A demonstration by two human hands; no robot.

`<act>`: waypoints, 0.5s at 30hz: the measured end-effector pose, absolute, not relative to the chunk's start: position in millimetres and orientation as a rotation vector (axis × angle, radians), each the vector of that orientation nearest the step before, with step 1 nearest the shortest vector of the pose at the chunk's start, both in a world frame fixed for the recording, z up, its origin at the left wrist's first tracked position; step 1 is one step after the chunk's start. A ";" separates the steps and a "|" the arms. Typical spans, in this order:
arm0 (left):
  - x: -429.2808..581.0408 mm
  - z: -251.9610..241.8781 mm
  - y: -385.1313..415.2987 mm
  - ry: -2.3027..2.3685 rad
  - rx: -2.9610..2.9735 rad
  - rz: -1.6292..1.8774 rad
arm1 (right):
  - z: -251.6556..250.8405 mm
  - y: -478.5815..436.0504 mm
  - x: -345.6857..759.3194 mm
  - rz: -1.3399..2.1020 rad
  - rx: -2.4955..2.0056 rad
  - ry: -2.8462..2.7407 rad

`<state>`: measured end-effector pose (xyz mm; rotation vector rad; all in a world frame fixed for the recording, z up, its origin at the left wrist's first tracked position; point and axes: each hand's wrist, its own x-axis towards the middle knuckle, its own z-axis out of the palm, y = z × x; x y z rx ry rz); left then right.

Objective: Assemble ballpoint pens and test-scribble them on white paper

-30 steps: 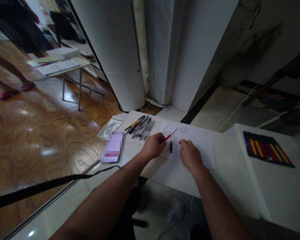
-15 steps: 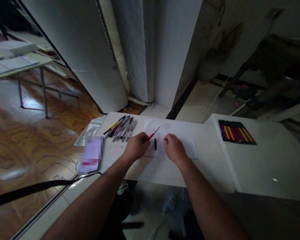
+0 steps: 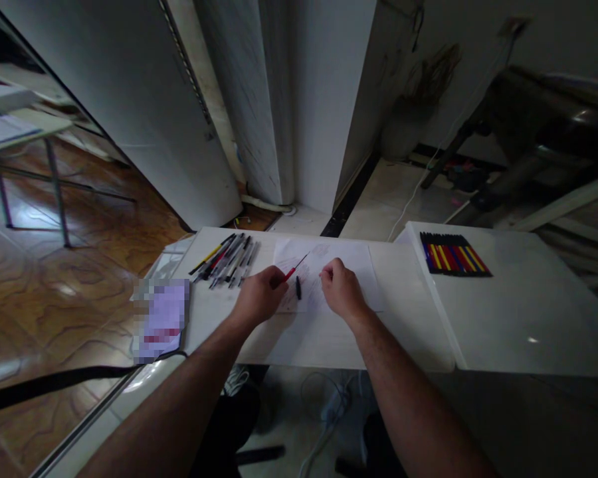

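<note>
My left hand (image 3: 257, 300) is closed on a thin red pen refill (image 3: 296, 267) that points up and right over a white sheet of paper (image 3: 351, 262) with red scribbles. A small black pen cap (image 3: 298, 287) lies on the paper between my hands. My right hand (image 3: 341, 290) rests on the sheet just right of the cap, fingers curled together; I cannot make out anything in them. A row of several pens (image 3: 226, 260) lies on the white table (image 3: 408, 332) to the left of the paper.
A blurred pinkish card (image 3: 163, 320) lies at the table's left end, with a black strap (image 3: 54, 382) running off it. A pack of coloured pens (image 3: 453, 253) sits on the adjoining white table on the right. White pillars stand behind; cables lie on the floor below.
My view has swung right and down. My hands stay on the paper, the left still gripping the red refill; my right hand's fingers have curled in a little closer to the cap.
</note>
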<state>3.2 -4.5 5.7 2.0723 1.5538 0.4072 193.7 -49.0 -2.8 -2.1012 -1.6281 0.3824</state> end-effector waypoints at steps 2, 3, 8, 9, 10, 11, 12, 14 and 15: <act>3.1 4.8 -4.3 1.550 2.069 0.406 | -4.1 -48.7 193.5 0.417 -2.075 -1.586; 3.0 4.4 -4.2 1.549 2.066 0.408 | -5.0 -48.6 193.4 0.431 -2.062 -1.567; 2.7 4.5 -4.4 1.552 2.068 0.420 | -7.9 -48.2 193.5 0.438 -2.043 -1.513; 2.6 4.8 -4.6 1.550 2.071 0.420 | -8.0 -48.2 193.6 0.439 -2.044 -1.505; 2.5 5.1 -4.7 1.550 2.072 0.420 | -7.9 -48.1 193.7 0.439 -2.044 -1.498; 2.5 5.4 -4.8 1.549 2.072 0.419 | -7.7 -48.1 193.8 0.439 -2.042 -1.493; 2.5 5.7 -4.9 1.550 2.072 0.419 | -7.3 -48.0 193.9 0.439 -2.037 -1.487; 2.5 6.1 -4.9 1.549 2.076 0.421 | -6.5 -47.9 194.5 0.438 -2.015 -1.475; 2.5 6.2 -5.0 1.551 2.078 0.425 | -6.1 -47.8 194.8 0.439 -2.000 -1.468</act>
